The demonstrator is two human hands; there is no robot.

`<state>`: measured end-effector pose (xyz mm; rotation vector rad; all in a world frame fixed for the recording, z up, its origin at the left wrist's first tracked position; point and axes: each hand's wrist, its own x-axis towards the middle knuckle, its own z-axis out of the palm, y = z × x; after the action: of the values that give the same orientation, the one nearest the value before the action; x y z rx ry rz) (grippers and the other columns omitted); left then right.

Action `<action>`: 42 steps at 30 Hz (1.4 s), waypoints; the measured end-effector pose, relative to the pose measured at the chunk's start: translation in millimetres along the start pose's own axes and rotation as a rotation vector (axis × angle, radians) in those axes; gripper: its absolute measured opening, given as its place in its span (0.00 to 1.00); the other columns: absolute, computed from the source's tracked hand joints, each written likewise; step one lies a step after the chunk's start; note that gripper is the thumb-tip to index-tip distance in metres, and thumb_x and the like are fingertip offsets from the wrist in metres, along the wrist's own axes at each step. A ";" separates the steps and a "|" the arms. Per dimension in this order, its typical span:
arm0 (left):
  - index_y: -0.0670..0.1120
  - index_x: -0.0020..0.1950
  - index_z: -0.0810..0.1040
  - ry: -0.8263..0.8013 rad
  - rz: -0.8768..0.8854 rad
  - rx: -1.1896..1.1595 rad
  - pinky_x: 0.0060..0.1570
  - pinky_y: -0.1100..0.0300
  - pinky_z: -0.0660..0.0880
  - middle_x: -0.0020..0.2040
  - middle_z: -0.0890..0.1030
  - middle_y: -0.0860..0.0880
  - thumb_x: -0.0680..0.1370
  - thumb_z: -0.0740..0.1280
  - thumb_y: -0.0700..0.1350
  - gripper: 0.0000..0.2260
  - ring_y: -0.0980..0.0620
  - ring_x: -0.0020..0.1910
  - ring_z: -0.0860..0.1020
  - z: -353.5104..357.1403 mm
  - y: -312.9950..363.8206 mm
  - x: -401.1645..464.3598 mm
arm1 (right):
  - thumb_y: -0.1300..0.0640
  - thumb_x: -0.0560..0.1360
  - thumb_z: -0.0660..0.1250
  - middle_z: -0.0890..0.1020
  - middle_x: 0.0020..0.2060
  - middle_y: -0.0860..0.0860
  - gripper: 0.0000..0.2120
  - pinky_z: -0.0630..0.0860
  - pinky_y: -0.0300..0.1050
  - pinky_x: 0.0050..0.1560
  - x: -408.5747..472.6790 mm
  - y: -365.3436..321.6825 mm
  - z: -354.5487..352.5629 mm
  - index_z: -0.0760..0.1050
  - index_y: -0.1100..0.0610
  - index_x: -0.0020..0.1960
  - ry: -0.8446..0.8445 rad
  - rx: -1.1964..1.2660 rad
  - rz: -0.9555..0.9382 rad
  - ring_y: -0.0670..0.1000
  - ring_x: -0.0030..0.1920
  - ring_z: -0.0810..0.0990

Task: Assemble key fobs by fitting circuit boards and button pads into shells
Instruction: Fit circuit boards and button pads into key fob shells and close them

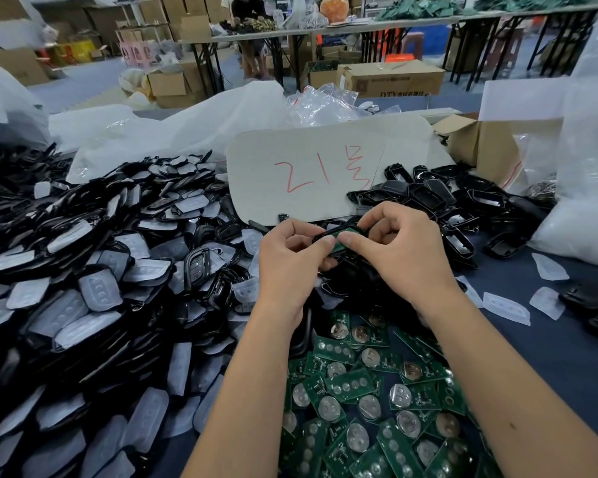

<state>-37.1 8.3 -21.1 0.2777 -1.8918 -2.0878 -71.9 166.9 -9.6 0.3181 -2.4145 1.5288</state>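
**Bench check: shell and board held at frame centre**

From my remote seat I note the largest item first: a heap of black shells with pale button pads [94, 291] filling the left half of the frame. A spread of green circuit boards [366, 391] occupies the lower centre, under both forearms. A grey card marked in red [311, 170] lies at upper centre, and a smaller pile of empty black shells [463, 205] sits to its right. Loose pads [506, 308] lie at the right edge on the blue table [549, 357].

At centre, the left hand [287, 257] and right hand [401, 250] meet. Both have fingers curled, thumbs pressed side by side onto a green board [344, 232] seated in a black shell [320, 235]. Whether the board is fully seated, I cannot tell.
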 end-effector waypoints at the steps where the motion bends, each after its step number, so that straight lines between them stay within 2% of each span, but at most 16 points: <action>1: 0.44 0.44 0.79 -0.002 0.000 -0.010 0.33 0.62 0.76 0.31 0.80 0.49 0.76 0.74 0.35 0.07 0.51 0.28 0.79 -1.0 0.0 0.4 | 0.46 0.70 0.81 0.82 0.33 0.47 0.11 0.74 0.36 0.33 0.1 0.2 -0.3 0.82 0.49 0.43 -0.032 0.031 0.020 0.44 0.30 0.77; 3: 0.43 0.44 0.79 -0.011 0.000 -0.030 0.34 0.61 0.76 0.32 0.81 0.49 0.76 0.74 0.35 0.07 0.51 0.29 0.78 -3.0 0.4 0.7 | 0.50 0.73 0.80 0.86 0.39 0.50 0.07 0.77 0.43 0.31 -0.2 -0.3 -0.6 0.84 0.50 0.47 -0.108 0.165 0.077 0.50 0.32 0.82; 5: 0.43 0.45 0.79 -0.017 0.006 -0.038 0.35 0.61 0.76 0.33 0.81 0.49 0.76 0.74 0.35 0.06 0.51 0.29 0.78 -5.9 1.4 1.0 | 0.56 0.75 0.78 0.88 0.41 0.52 0.06 0.76 0.43 0.28 -0.2 -0.5 -0.4 0.84 0.53 0.51 -0.156 0.300 0.127 0.52 0.32 0.83; 11: 0.43 0.49 0.81 -0.050 0.002 -0.142 0.39 0.59 0.77 0.36 0.81 0.49 0.74 0.76 0.37 0.07 0.51 0.32 0.78 -14.2 9.9 2.3 | 0.64 0.75 0.77 0.84 0.31 0.54 0.04 0.77 0.40 0.29 -2.7 -12.2 11.2 0.83 0.60 0.46 -0.100 0.463 0.141 0.49 0.29 0.81; 13: 0.42 0.52 0.81 -0.067 -0.014 -0.204 0.40 0.60 0.77 0.40 0.81 0.45 0.71 0.77 0.38 0.11 0.51 0.33 0.78 -16.5 13.0 2.0 | 0.65 0.75 0.77 0.84 0.31 0.53 0.04 0.77 0.39 0.29 -5.8 -18.6 19.6 0.83 0.60 0.46 -0.054 0.509 0.145 0.49 0.29 0.81; 15: 0.40 0.52 0.81 -0.086 -0.019 -0.241 0.42 0.58 0.77 0.42 0.80 0.41 0.74 0.76 0.36 0.08 0.49 0.35 0.77 -18.4 14.6 2.0 | 0.64 0.75 0.77 0.84 0.31 0.53 0.04 0.77 0.39 0.29 -10.0 -23.9 29.7 0.82 0.61 0.46 -0.023 0.534 0.148 0.48 0.29 0.81; 19: 0.40 0.50 0.82 -0.083 -0.005 -0.229 0.49 0.46 0.76 0.44 0.82 0.39 0.78 0.72 0.35 0.02 0.42 0.41 0.77 -24.7 16.9 2.3 | 0.61 0.76 0.77 0.85 0.33 0.55 0.05 0.80 0.45 0.33 -18.9 -29.8 42.9 0.82 0.59 0.48 -0.018 0.508 0.151 0.51 0.30 0.83; 21: 0.42 0.48 0.82 -0.057 0.016 -0.213 0.46 0.50 0.77 0.43 0.83 0.42 0.79 0.70 0.36 0.02 0.44 0.41 0.78 -30.7 19.5 3.4 | 0.59 0.76 0.77 0.86 0.35 0.55 0.06 0.80 0.43 0.32 -21.7 -32.3 43.9 0.81 0.58 0.49 -0.078 0.504 0.138 0.52 0.31 0.83; 23: 0.43 0.48 0.83 -0.004 0.027 -0.237 0.39 0.57 0.77 0.42 0.83 0.45 0.81 0.69 0.37 0.04 0.49 0.39 0.79 -37.5 24.4 4.8 | 0.57 0.77 0.76 0.86 0.37 0.53 0.05 0.80 0.42 0.31 -24.4 -34.4 43.7 0.81 0.56 0.50 -0.128 0.448 0.103 0.51 0.32 0.84; 26: 0.42 0.50 0.84 0.085 0.032 -0.363 0.33 0.60 0.78 0.42 0.82 0.46 0.82 0.67 0.38 0.06 0.49 0.37 0.80 -52.8 33.6 7.0 | 0.54 0.77 0.75 0.85 0.38 0.47 0.03 0.82 0.45 0.36 -28.9 -35.6 47.4 0.81 0.50 0.48 -0.175 0.213 -0.011 0.48 0.36 0.85; 29: 0.42 0.50 0.84 0.114 0.085 -0.441 0.32 0.61 0.78 0.42 0.80 0.43 0.82 0.66 0.40 0.07 0.49 0.34 0.80 -72.7 44.5 7.5 | 0.54 0.76 0.76 0.83 0.38 0.41 0.04 0.78 0.35 0.43 -36.4 -40.8 55.6 0.81 0.48 0.46 -0.221 -0.009 -0.165 0.43 0.40 0.82; 31: 0.42 0.50 0.84 0.129 0.124 -0.482 0.31 0.63 0.78 0.41 0.80 0.43 0.82 0.66 0.40 0.07 0.49 0.33 0.80 -84.3 50.8 6.0 | 0.55 0.77 0.75 0.82 0.41 0.40 0.04 0.76 0.35 0.48 -42.4 -47.7 64.0 0.81 0.50 0.50 -0.288 -0.134 -0.274 0.42 0.44 0.79; 34: 0.43 0.48 0.84 0.168 0.171 -0.543 0.31 0.64 0.77 0.38 0.81 0.46 0.82 0.66 0.41 0.08 0.51 0.33 0.80 -98.8 58.0 2.9 | 0.56 0.78 0.74 0.80 0.46 0.43 0.06 0.70 0.41 0.57 -48.5 -59.0 78.4 0.81 0.54 0.53 -0.318 -0.289 -0.474 0.48 0.51 0.73; 36: 0.43 0.48 0.83 0.183 0.207 -0.597 0.31 0.64 0.76 0.37 0.81 0.47 0.82 0.65 0.41 0.07 0.51 0.33 0.79 -108.6 61.8 1.3 | 0.57 0.78 0.74 0.82 0.49 0.48 0.07 0.68 0.43 0.60 -50.4 -68.2 87.6 0.81 0.56 0.55 -0.320 -0.331 -0.564 0.52 0.55 0.73; 39: 0.42 0.50 0.82 0.228 0.247 -0.649 0.31 0.65 0.76 0.37 0.79 0.47 0.82 0.65 0.41 0.06 0.52 0.32 0.79 -119.8 66.0 1.1 | 0.53 0.80 0.71 0.82 0.57 0.50 0.13 0.68 0.47 0.67 -48.8 -80.8 101.9 0.80 0.56 0.62 -0.367 -0.398 -0.612 0.55 0.61 0.72; 42: 0.41 0.51 0.80 0.258 0.262 -0.654 0.31 0.64 0.76 0.37 0.79 0.48 0.82 0.64 0.41 0.07 0.52 0.32 0.79 -123.9 65.9 0.8 | 0.45 0.80 0.69 0.78 0.66 0.49 0.24 0.68 0.49 0.70 -47.1 -91.2 116.1 0.75 0.56 0.71 -0.432 -0.483 -0.590 0.55 0.68 0.68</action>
<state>11.3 -112.7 30.7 0.1239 -0.9697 -2.2177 -10.4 25.4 4.4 1.2152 -2.5487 0.6475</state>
